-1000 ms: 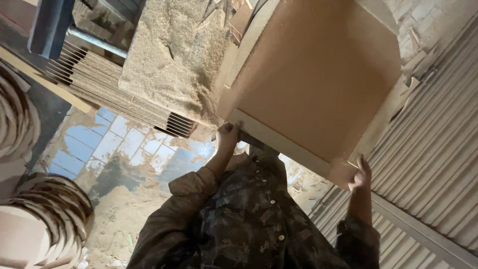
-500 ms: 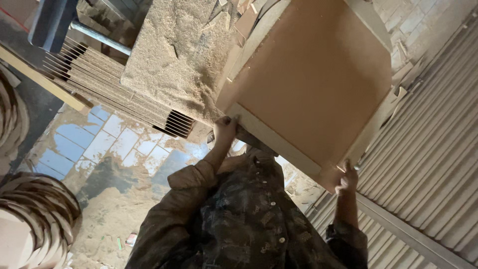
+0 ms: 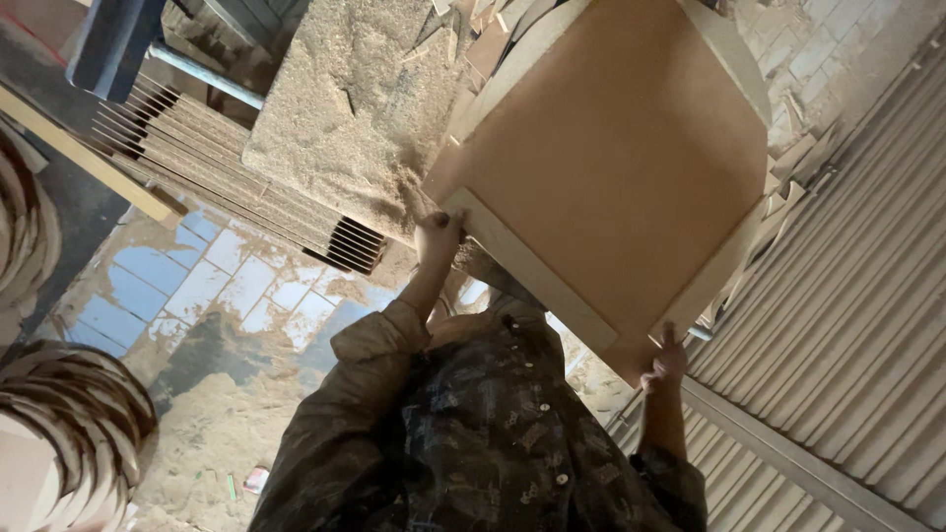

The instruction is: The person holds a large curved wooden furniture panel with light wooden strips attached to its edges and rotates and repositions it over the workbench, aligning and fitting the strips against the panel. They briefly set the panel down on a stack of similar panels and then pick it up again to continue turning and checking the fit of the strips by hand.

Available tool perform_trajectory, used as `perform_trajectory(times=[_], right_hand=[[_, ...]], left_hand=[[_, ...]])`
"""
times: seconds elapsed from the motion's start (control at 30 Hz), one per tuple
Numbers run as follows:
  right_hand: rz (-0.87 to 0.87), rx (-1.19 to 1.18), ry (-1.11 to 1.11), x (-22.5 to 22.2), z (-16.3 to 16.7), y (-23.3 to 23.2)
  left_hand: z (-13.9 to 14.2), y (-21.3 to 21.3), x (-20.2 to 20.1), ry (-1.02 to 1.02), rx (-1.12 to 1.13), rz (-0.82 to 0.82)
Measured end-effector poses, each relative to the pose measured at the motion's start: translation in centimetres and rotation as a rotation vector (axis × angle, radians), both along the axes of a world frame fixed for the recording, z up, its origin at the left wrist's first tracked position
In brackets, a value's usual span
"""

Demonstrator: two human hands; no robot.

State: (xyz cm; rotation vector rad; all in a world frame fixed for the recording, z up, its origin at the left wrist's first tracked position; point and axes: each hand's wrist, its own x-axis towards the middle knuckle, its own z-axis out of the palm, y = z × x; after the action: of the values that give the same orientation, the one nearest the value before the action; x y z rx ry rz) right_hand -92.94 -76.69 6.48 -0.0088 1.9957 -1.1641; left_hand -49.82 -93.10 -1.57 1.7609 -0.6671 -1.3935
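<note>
A large brown fibreboard panel with pale wooden strips along its edges is held up, tilted, in front of me. My left hand grips its near left corner, fingers wrapped over the pale edge. At the panel's lower right corner, my right hand clasps it from beneath. Both arms, in dark dusty sleeves, reach up from my speckled shirt.
Behind the panel lies a stack of thin boards under a sawdust-covered slab. Blue floor tiles are strewn with sawdust. A corrugated metal shutter runs along the right. Curved wooden pieces are piled at the left.
The panel and both hands have drifted slightly left in the view. Both hands keep the same hold on the panel's corners.
</note>
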Motion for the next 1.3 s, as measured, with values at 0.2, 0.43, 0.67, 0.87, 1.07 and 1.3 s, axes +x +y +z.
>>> perform_trajectory(times=[0.2, 0.43, 0.67, 0.87, 1.07, 1.3], right_hand=[[0.097, 0.141, 0.119, 1.3, -0.8, 0.7], [-0.071, 0.007, 0.008, 3.0, -1.6, 0.8], [-0.038, -0.307, -0.117, 4.4, -2.5, 1.8], [-0.027, -0.463, -0.176, 4.8, -3.1, 1.2], [-0.111, -0.298, -0.100, 5.1, -4.5, -1.2], [-0.114, -0.436, -0.151, 3.7, -5.6, -7.7]], left_hand=[[-1.8, -1.1, 0.3, -0.152, 0.049, -0.054], [-1.9, 3.0, -5.6, -0.250, -0.093, -0.191], [0.1, 0.7, -5.3, -0.224, -0.070, -0.193], [1.0, -0.5, -5.4, -0.195, -0.001, -0.179], [0.8, -4.8, -6.0, -0.250, -0.225, -0.068], [1.4, -14.2, -8.5, -0.415, -0.175, -0.115]])
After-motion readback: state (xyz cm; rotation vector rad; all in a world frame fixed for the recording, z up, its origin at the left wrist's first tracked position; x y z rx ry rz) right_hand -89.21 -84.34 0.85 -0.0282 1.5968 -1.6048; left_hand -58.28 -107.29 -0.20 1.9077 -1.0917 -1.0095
